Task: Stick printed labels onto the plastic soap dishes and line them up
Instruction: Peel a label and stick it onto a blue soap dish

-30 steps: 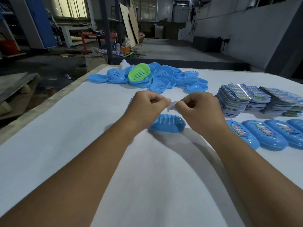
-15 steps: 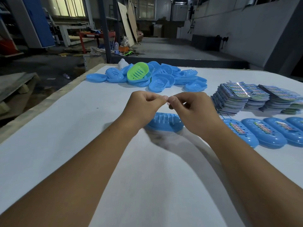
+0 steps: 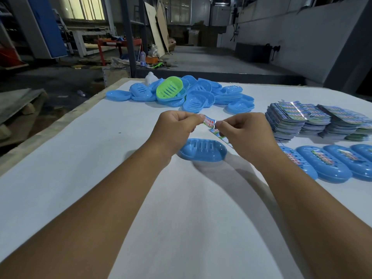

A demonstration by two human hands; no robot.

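Note:
A printed label with red lettering is stretched between my two hands above the table. My left hand pinches its left end and my right hand pinches the other end, where a strip of it hangs down. Below them a blue soap dish lies upside down on the white table. A row of labelled blue dishes runs along the right. Stacks of printed labels lie behind that row.
A heap of unlabelled blue dishes with one green dish on top sits at the far side of the table. The table's left edge drops to a cluttered workshop floor.
My hands have drawn apart, and the label now shows its printed face between my fingertips. One second ago only a small pale piece was visible there.

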